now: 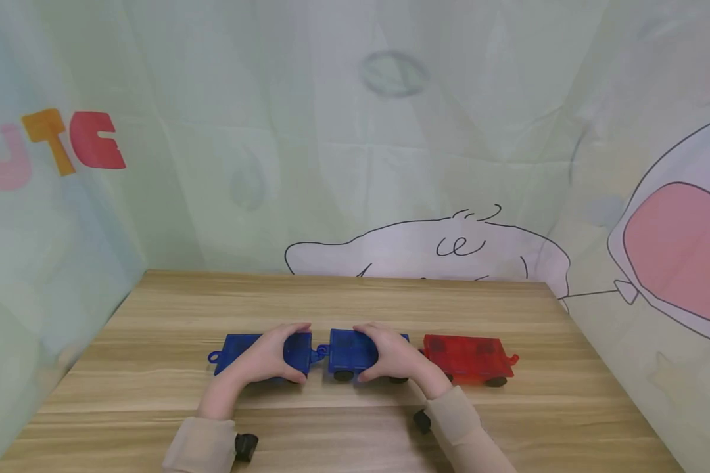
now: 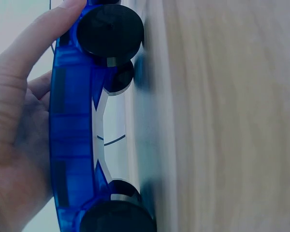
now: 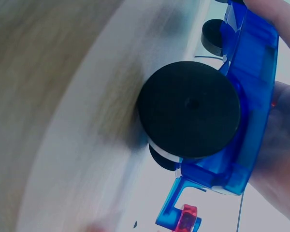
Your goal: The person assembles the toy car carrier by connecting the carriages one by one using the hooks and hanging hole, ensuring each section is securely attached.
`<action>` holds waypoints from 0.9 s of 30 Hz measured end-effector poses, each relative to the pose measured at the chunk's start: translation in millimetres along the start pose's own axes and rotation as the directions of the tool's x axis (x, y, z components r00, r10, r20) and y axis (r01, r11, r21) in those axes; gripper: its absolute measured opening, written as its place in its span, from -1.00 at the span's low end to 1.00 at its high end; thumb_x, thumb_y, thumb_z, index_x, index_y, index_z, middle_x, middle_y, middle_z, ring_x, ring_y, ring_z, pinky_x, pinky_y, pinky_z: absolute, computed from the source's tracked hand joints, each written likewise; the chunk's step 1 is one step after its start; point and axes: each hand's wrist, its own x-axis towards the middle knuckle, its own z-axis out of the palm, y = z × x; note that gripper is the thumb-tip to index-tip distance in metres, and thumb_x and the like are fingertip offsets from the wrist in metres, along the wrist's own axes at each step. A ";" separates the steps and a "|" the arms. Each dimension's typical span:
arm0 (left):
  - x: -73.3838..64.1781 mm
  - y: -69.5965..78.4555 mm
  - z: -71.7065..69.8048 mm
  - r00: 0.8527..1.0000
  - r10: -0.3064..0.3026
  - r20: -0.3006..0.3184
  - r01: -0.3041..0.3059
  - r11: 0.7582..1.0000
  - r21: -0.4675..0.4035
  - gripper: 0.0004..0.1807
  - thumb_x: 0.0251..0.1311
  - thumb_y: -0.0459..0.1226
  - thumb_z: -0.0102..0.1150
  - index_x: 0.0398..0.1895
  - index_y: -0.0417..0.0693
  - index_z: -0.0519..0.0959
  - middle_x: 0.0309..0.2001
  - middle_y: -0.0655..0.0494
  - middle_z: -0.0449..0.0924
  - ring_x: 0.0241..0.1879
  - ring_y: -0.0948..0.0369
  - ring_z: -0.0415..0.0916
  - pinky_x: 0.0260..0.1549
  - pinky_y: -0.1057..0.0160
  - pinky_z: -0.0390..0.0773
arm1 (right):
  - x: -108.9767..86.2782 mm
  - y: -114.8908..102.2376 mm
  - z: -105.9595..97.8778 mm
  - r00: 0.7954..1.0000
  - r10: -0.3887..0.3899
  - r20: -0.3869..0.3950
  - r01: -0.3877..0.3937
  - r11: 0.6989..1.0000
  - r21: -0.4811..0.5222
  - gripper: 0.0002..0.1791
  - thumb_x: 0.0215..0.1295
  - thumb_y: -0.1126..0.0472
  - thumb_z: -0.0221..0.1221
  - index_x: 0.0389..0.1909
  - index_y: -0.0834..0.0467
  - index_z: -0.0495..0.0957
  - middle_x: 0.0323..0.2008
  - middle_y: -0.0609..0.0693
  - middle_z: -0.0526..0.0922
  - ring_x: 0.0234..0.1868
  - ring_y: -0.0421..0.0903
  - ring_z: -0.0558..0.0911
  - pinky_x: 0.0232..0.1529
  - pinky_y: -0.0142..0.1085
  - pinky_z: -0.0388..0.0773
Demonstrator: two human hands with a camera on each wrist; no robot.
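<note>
Makeshift recording booth, wooden table [image 1: 343, 302], cartoon-printed cloth backdrop [image 1: 390, 164] hung on three sides

You've got a light wood-grain tabletop [image 1: 343, 302] boxed in on three sides by pale green fabric backdrop [image 1: 331, 144] with cartoon line drawings and coloured letters [image 1: 73, 141], evenly lit.

Your left hand [image 1: 270, 358] covers much of the left blue car [image 1: 232, 346]; the left wrist view cuts off its lower wheel [image 2: 117, 218]. Your right hand [image 1: 392, 355] hides the middle blue car's [image 1: 347, 349] right end and its joint with the red car [image 1: 467, 356]. The table [image 3: 48, 96] blurs in the right wrist view.
</note>
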 end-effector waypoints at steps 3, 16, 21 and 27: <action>0.3 0.7 -0.1 1.000 0.003 0.000 -0.003 1.000 0.006 0.04 -0.25 -0.17 0.62 0.36 -0.30 0.31 0.28 -0.18 0.45 0.34 -0.20 0.28 0.31 -0.24 0.26 | 0.4 -0.5 0.1 1.000 0.005 0.004 -0.005 1.000 -0.004 -0.06 -0.03 0.04 0.48 0.39 0.21 0.30 0.36 0.15 0.40 0.36 0.15 0.38 0.33 0.12 0.37; 2.5 -0.2 0.6 1.000 0.009 0.004 -0.009 1.000 0.004 0.03 -0.24 -0.18 0.61 0.36 -0.31 0.30 0.27 -0.18 0.47 0.34 -0.20 0.29 0.31 -0.24 0.26 | 1.5 -1.0 -1.2 1.000 0.008 0.008 -0.008 1.000 -0.022 -0.06 -0.04 0.05 0.48 0.38 0.21 0.32 0.36 0.15 0.40 0.36 0.15 0.38 0.33 0.12 0.36; 2.6 -0.7 0.2 1.000 0.000 0.003 0.000 1.000 0.001 0.03 -0.24 -0.18 0.61 0.37 -0.30 0.30 0.28 -0.17 0.46 0.35 -0.19 0.28 0.32 -0.24 0.25 | 1.0 -2.5 -1.9 1.000 0.010 0.009 -0.009 1.000 -0.024 -0.06 -0.05 0.06 0.49 0.38 0.23 0.31 0.35 0.16 0.40 0.35 0.15 0.38 0.33 0.12 0.36; 3.0 -1.8 0.1 1.000 -0.014 0.009 0.014 1.000 -0.004 0.04 -0.23 -0.18 0.61 0.38 -0.28 0.29 0.30 -0.16 0.44 0.36 -0.18 0.26 0.33 -0.23 0.25 | 0.8 -3.5 -1.6 1.000 0.007 0.013 -0.007 1.000 -0.031 -0.05 -0.06 0.07 0.50 0.38 0.24 0.31 0.35 0.17 0.40 0.36 0.16 0.38 0.34 0.11 0.36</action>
